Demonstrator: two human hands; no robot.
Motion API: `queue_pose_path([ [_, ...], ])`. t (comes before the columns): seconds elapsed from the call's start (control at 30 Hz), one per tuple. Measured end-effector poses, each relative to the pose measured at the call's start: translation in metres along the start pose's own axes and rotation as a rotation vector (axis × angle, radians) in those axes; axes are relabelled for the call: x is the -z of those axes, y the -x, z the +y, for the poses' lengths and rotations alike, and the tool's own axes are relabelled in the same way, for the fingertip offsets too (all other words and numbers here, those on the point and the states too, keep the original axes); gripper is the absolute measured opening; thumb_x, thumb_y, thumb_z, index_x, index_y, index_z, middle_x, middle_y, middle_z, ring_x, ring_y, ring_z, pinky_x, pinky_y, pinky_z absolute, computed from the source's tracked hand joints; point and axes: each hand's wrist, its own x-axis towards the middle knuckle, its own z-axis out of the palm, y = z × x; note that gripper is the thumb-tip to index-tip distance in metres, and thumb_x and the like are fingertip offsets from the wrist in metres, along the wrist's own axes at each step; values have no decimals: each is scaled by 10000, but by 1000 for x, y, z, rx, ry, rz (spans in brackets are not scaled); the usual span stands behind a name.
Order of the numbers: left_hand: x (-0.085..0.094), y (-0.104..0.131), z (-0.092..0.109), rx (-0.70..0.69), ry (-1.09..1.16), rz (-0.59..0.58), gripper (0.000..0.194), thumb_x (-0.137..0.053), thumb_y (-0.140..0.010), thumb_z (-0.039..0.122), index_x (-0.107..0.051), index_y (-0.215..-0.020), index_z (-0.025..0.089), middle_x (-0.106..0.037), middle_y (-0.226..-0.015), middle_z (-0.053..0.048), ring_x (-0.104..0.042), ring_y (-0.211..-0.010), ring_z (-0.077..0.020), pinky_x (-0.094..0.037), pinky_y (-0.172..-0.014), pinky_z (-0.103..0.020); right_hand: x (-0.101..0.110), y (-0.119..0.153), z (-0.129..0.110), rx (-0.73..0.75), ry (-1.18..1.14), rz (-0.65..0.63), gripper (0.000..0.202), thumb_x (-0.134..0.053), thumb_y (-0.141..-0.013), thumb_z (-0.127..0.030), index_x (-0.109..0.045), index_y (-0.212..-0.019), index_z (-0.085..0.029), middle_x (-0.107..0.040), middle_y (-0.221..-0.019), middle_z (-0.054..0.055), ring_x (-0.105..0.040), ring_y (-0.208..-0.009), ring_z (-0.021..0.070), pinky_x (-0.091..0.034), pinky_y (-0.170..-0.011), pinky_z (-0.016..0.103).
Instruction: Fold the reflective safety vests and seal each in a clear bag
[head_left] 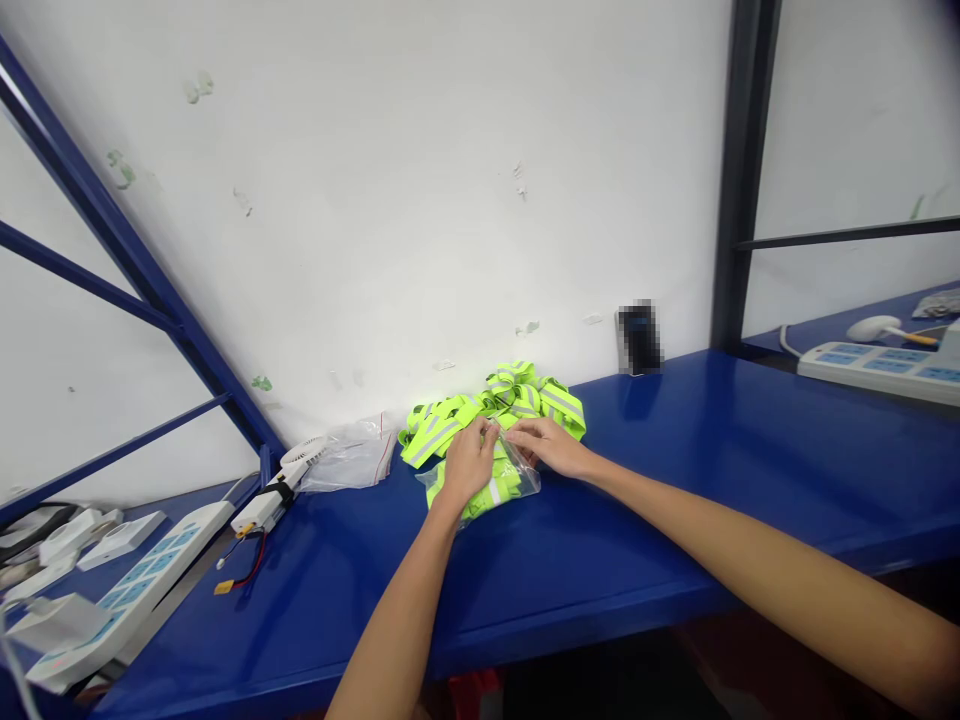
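A clear plastic bag (527, 474) lies on the blue table with a folded neon-yellow reflective strap (480, 497) inside it. My left hand (471, 462) is closed on the bag's upper edge, its fingertips pinched near the middle. From the right, my right hand (547, 444) pinches the same edge, thumb and fingers together. The two sets of fingertips are close to each other. Just behind the hands is a loose heap of neon-yellow reflective straps (564, 405) with grey stripes, partly hidden by the hands.
A stack of empty clear bags (351, 455) lies left of the heap, beside a white handheld fan (300, 455) and a battery with wires (262, 508). White power strips (142, 590) stand at far left and right. A dark phone-like object (639, 338) leans on the wall.
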Motion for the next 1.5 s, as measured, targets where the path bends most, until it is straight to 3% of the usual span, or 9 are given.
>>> queue_pose_path([
  [0.13, -1, 2, 2, -12, -22, 3, 279, -352, -956, 383, -523, -823, 207, -618, -777, -3, -546, -708, -165, -321, -646, -260, -2, -1, 2, 28, 19, 0, 344, -616, -781, -485, -646, -785, -142, -558, -627, -2, -497, -551, 128, -408, -549, 259],
  [0.37, 1, 4, 5, -10, -28, 11, 312, -300, -978, 380, -522, -842, 208, -609, -777, -4, -557, -726, -166, -331, -648, -266, -5, -1, 2, 93, 152, 18, 408, -510, -843, -517, -614, -687, -154, -461, -570, -17, -372, -528, 112, -303, -508, 248],
  [0.8, -3, 4, 0, -50, -57, 20, 313, -239, -998, 328, -494, -858, 211, -600, -775, -13, -570, -745, -176, -346, -673, -280, -11, -4, 9, 85, 102, 86, 349, -579, -806, -472, -667, -739, -141, -584, -622, 11, -477, -554, 129, -381, -544, 248],
  [1.5, -3, 4, 2, -35, -71, -10, 252, -262, -987, 294, -484, -896, 219, -632, -870, -28, -590, -815, -187, -376, -707, -287, -12, -1, 3, 88, 164, 108, 314, -556, -814, -426, -672, -734, -145, -581, -614, 13, -457, -543, 125, -360, -511, 239],
])
